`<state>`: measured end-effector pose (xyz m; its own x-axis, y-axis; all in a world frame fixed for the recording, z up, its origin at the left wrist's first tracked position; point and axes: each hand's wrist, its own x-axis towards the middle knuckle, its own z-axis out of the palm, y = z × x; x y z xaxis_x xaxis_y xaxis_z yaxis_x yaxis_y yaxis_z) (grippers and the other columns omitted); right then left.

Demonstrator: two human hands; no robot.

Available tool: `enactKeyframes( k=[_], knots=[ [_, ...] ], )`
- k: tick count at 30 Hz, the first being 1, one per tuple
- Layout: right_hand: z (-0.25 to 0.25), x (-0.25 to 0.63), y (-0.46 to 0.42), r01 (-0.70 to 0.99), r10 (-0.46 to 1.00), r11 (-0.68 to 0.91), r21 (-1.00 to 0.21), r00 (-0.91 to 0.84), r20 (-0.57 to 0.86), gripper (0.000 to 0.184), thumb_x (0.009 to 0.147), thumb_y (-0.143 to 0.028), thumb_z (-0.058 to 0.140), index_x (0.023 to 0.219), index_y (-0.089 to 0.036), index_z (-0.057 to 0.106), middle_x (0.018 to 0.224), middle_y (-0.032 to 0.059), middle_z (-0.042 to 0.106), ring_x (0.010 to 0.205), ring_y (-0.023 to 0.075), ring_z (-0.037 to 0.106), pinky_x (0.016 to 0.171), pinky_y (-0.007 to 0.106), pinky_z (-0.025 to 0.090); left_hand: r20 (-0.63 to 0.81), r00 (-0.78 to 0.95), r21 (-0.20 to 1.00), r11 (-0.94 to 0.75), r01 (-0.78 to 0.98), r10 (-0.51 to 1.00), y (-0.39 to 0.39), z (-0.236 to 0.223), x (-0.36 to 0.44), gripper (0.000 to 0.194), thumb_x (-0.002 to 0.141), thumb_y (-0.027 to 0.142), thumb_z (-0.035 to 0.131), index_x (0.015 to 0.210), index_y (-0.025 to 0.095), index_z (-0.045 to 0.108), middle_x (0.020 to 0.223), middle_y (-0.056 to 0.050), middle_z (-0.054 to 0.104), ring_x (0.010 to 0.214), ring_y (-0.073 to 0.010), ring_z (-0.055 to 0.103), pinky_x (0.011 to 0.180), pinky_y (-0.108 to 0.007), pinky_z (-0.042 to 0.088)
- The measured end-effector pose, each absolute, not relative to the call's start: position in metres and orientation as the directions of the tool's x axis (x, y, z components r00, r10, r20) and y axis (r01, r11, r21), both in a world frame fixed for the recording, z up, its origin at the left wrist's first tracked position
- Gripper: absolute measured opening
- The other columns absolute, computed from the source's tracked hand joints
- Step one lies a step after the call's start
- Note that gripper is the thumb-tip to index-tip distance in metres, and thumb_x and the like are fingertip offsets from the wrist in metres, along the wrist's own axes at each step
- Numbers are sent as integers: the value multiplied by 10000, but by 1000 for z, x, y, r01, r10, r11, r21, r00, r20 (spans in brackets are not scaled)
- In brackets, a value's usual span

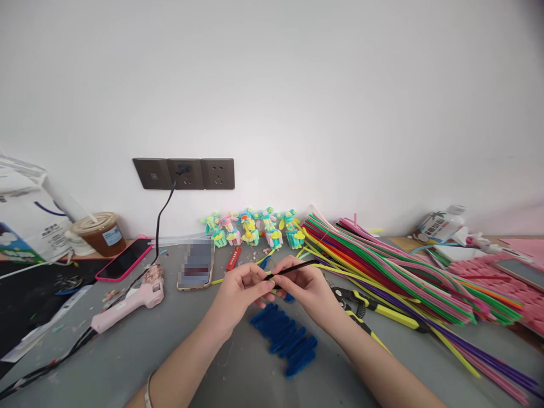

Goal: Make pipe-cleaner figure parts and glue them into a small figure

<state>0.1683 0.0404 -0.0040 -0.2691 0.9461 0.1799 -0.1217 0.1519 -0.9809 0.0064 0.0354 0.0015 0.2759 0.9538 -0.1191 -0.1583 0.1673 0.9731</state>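
Note:
My left hand [245, 286] and my right hand [302, 283] meet above the middle of the grey table. Both are closed, thumbs and fingertips pinching a black pipe cleaner [297, 267]. Its free end runs to the right over my right fingers; the part between the fingertips is mostly hidden. Just below my hands lies a blue pipe cleaner bent into tight zigzags [289, 340]. Pliers with black and yellow handles [391, 313] rest right of my right hand, partly behind my forearm.
Several colourful pipe cleaner figures [250, 226] stand along the wall. A large bundle of pipe cleaners [403, 266] spreads across the right. On the left are a pink glue gun [131, 300] with its cord, two phones [124, 259] and a drink cup [102, 235].

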Motion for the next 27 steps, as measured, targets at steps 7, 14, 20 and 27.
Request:
enactKeyframes(
  k=[7, 14, 20, 27],
  knots=[
    [-1, 170, 40, -73, 939, 168, -983, -293, 182, 258, 782, -430, 698, 800, -190, 606, 573, -37, 533, 484, 102, 497, 459, 228, 454, -127, 332, 978, 173, -114, 935, 35, 5, 4, 323, 711, 452, 746, 748, 156, 622, 687, 10, 602, 628, -114, 616, 497, -176, 437],
    [-1, 170, 39, -111, 918, 185, -976, -335, 213, 270, 831, -440, 653, 847, -176, 600, 677, -27, 524, 531, 77, 487, 490, 205, 447, -128, 286, 973, 177, -150, 949, 35, 3, 5, 332, 717, 452, 744, 740, 152, 602, 568, 29, 556, 535, -80, 514, 445, -157, 375],
    [-4, 169, 38, -183, 898, 131, -974, -395, 195, 305, 762, -381, 746, 914, -195, 558, 691, -23, 588, 570, 105, 567, 473, 202, 469, -76, 257, 972, 130, -197, 963, 34, 2, 6, 328, 715, 420, 758, 672, 155, 570, 553, 24, 595, 521, -78, 548, 468, -159, 429],
    [-4, 174, 43, -227, 928, 47, -973, -351, 126, 281, 777, -400, 734, 795, -169, 574, 597, -13, 649, 498, 120, 630, 483, 222, 492, -55, 319, 986, 102, -131, 946, 34, 4, 4, 225, 724, 355, 747, 750, 142, 677, 698, -44, 718, 588, -120, 644, 540, -201, 508]
  ],
)
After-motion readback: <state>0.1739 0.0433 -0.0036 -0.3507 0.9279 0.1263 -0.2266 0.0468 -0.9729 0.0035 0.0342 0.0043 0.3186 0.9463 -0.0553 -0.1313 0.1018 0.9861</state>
